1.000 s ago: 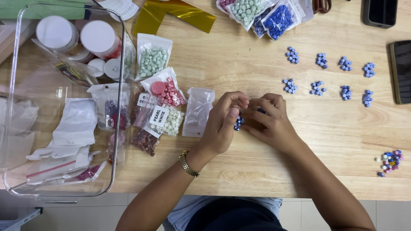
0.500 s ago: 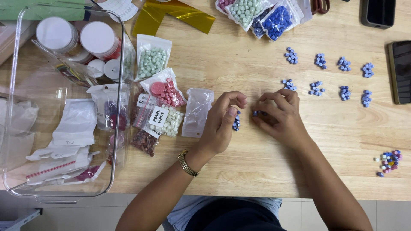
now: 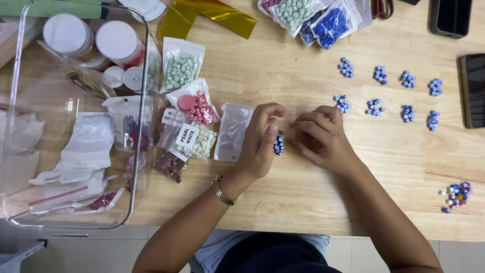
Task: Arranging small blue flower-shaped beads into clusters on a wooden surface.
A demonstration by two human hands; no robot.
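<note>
While cupped together, both hands (image 3: pixel 295 139) beside blue bead clusters (image 3: pixel 343 103), empty bag (image 3: pixel 231 132).

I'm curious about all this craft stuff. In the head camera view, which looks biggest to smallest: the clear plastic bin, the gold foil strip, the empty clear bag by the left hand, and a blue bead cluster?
1. Clear plastic bin
2. Gold foil strip
3. Empty clear bag, only slightly smaller in view
4. Blue bead cluster
</note>
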